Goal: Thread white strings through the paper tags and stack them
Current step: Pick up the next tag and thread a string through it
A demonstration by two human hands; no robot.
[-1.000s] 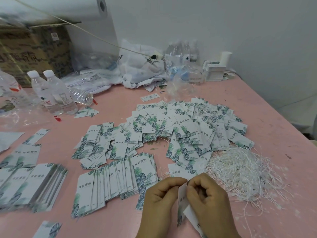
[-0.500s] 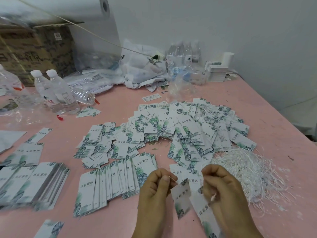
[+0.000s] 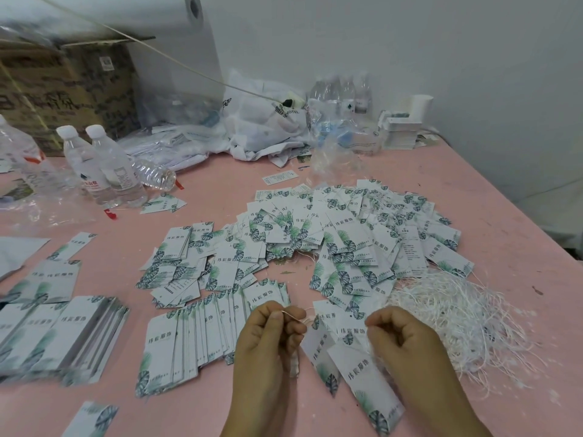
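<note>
My left hand (image 3: 271,335) pinches the end of a thin white string (image 3: 295,315) between thumb and forefinger. My right hand (image 3: 407,345) is closed on the other end, level with it. Between them hang two white paper tags with green leaf print: a small one (image 3: 318,348) and a longer one (image 3: 369,386) tilted toward me. A loose heap of white strings (image 3: 457,320) lies right of my right hand. A fanned row of tags (image 3: 195,339) lies left of my left hand. A wide scatter of tags (image 3: 331,244) covers the middle of the pink table (image 3: 504,231).
More tag stacks (image 3: 60,332) lie at the left edge. Water bottles (image 3: 104,165) stand at the back left before a cardboard box (image 3: 63,89). Plastic bags (image 3: 268,127), more bottles and a small tag pile (image 3: 400,134) line the wall. The table's right edge runs diagonally.
My hands have drawn apart, from pressed together on a tag to holding the string stretched between them. The tags now hang between my hands.
</note>
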